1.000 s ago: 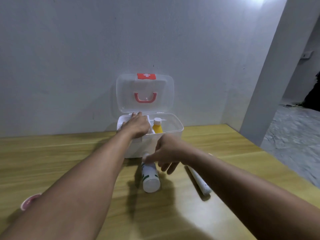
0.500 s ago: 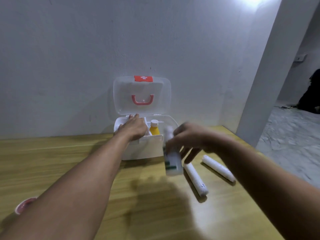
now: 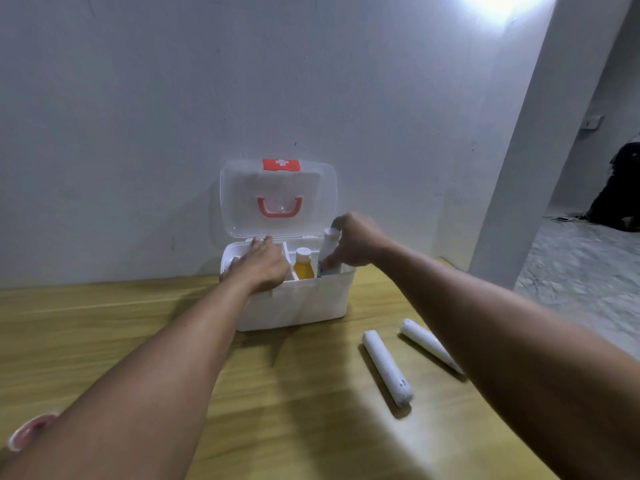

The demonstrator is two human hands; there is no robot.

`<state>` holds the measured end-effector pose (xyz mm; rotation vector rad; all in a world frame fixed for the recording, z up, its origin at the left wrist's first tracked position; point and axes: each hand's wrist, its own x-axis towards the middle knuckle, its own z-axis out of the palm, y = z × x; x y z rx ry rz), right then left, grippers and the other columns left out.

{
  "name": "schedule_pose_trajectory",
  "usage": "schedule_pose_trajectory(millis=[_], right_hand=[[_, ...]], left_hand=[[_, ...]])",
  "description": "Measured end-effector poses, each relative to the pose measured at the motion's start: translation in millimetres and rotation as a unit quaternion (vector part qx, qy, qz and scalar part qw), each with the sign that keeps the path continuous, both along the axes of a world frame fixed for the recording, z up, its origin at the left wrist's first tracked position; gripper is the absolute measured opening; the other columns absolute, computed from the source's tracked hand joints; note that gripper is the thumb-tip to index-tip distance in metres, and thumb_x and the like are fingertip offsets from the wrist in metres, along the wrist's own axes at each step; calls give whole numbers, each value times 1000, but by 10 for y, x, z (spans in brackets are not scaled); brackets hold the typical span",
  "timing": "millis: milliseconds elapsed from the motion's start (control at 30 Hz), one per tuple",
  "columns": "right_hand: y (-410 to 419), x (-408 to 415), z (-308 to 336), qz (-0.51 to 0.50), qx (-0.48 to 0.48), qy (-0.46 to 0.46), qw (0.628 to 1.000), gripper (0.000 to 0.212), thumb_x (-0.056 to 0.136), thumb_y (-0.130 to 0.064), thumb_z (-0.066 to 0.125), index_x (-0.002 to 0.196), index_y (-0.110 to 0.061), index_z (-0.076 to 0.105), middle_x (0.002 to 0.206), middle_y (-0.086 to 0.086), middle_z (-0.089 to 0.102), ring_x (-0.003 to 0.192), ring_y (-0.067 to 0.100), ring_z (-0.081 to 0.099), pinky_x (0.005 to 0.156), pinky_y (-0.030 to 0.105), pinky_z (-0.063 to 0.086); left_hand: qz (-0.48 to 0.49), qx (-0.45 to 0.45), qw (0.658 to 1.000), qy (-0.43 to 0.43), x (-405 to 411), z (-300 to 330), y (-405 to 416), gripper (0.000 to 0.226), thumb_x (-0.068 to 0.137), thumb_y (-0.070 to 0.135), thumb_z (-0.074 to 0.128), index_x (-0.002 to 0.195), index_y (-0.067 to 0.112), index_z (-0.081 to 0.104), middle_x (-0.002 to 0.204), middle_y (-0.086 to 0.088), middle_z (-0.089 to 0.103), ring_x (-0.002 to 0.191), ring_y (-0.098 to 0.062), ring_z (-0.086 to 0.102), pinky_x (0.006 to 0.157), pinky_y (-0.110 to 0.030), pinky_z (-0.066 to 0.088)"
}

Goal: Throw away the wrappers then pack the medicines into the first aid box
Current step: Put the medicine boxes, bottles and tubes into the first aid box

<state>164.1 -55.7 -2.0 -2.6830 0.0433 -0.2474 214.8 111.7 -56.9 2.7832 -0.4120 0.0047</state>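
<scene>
The white first aid box (image 3: 304,303) stands open against the wall, its clear lid (image 3: 277,195) with a red handle upright. A yellow bottle (image 3: 303,265) with a white cap stands inside it. My right hand (image 3: 356,242) is shut on a white bottle (image 3: 329,251), upright and partly inside the box's right side. My left hand (image 3: 259,268) rests flat on the box's left rim and inner tray. Two white rolls lie on the table right of the box, the nearer roll (image 3: 387,367) beside the farther roll (image 3: 427,342).
The wooden table (image 3: 294,403) runs up to the grey wall. A small pink round thing (image 3: 29,431) lies at the table's left front, partly behind my left arm. A white pillar (image 3: 540,150) and a grey floor are off to the right.
My right hand picked the white bottle up off the table, carried it up and back, and stood it in the box's right side. My left hand stayed on the box.
</scene>
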Motion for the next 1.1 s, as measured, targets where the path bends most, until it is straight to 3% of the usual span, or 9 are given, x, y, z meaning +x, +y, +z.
schedule_pose_trajectory(millis=[200, 400, 467, 533, 633, 700, 833, 933, 1100], right_hand=[[-25, 145, -143, -33, -97, 15, 995, 48, 76, -37, 76, 119, -22, 62, 112, 2, 63, 108, 26, 54, 95, 48, 31], [-162, 24, -77, -13, 10, -11, 1000, 62, 74, -27, 81, 128, -13, 55, 120, 7, 66, 110, 28, 60, 96, 45, 49], [-280, -104, -70, -36, 20, -62, 997, 49, 77, -19, 76, 122, -10, 59, 116, 10, 67, 107, 29, 62, 93, 43, 52], [-423, -271, -89, -70, -39, -49, 996, 32, 78, -14, 68, 110, -8, 66, 107, 12, 71, 97, 30, 65, 82, 44, 57], [-484, -592, -175, -85, -161, 160, 970, 28, 82, -21, 69, 105, -4, 69, 80, 9, 69, 77, 27, 67, 40, 28, 51], [-489, -731, -278, -76, -209, 257, 941, 35, 84, -25, 69, 112, -4, 67, 84, 8, 69, 84, 27, 71, 29, 25, 44], [-454, -770, -407, -47, -150, 250, 955, 39, 92, -39, 57, 118, -12, 67, 113, 13, 68, 88, 33, 71, 51, 43, 61], [-275, -797, -416, -11, -140, 263, 954, 54, 88, -54, 58, 119, -11, 65, 115, 14, 65, 89, 37, 70, 44, 39, 59], [-60, -836, -442, 8, -143, 248, 958, 34, 76, -16, 77, 107, -8, 70, 108, 14, 64, 75, 37, 72, 53, 48, 62]], left_hand=[[-5, 10, 1000, 1, 43, -3, 8, 55, 95, 16, 23, 149, 9, 32, 165, -7, 9, 152, -26, -1, 119, -55, 14], [-7, 12, 1000, -3, 69, -26, 9, 55, 96, 18, 22, 149, 10, 32, 165, -7, 7, 152, -27, -1, 119, -57, 14], [-7, 13, 1000, -4, 60, -19, 5, 54, 96, 19, 24, 148, 9, 33, 165, -7, 9, 152, -27, 0, 119, -57, 14], [-11, 17, 1000, -6, 77, -27, 1, 54, 96, 19, 26, 148, 8, 33, 165, -9, 9, 152, -29, 0, 118, -58, 15], [-10, 27, 1000, -7, 119, -40, 16, 55, 96, 19, 26, 149, 7, 30, 165, -12, 7, 152, -32, 1, 118, -57, 16], [-15, 43, 999, -6, 136, -38, 24, 55, 94, 17, 27, 148, 6, 31, 164, -15, 9, 151, -34, 3, 118, -57, 18], [-15, 48, 999, -8, 110, -30, 15, 54, 94, 19, 30, 147, 6, 34, 163, -15, 11, 151, -34, 4, 117, -57, 19], [-14, 48, 999, -3, 110, -29, 10, 55, 96, 22, 33, 148, 7, 32, 164, -14, 7, 152, -33, 1, 118, -57, 17], [-13, 33, 999, 5, 119, -30, 8, 59, 95, 25, 37, 151, 10, 27, 165, -11, 0, 152, -31, -3, 119, -56, 14]])
